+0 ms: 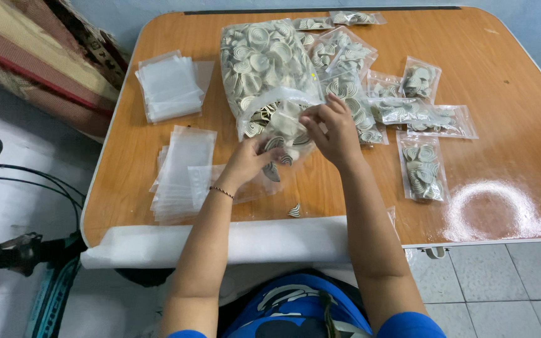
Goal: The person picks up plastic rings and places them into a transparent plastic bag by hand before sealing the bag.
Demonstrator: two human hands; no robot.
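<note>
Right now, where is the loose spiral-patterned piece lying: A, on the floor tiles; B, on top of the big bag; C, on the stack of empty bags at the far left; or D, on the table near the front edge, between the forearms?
D: the loose spiral-patterned piece lies on the wooden table, just behind the white paper strip, between the forearms.

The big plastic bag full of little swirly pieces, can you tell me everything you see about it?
The big clear plastic bag lies on the orange-brown wooden table, its open mouth toward the person. It is thin, shiny and crinkled, stuffed with small cream pieces marked with dark spiral stripes. The right hand pinches the rim of the mouth, and the left hand is at the opening among the pieces. Small filled packets lie on its right, touching its side.
</note>
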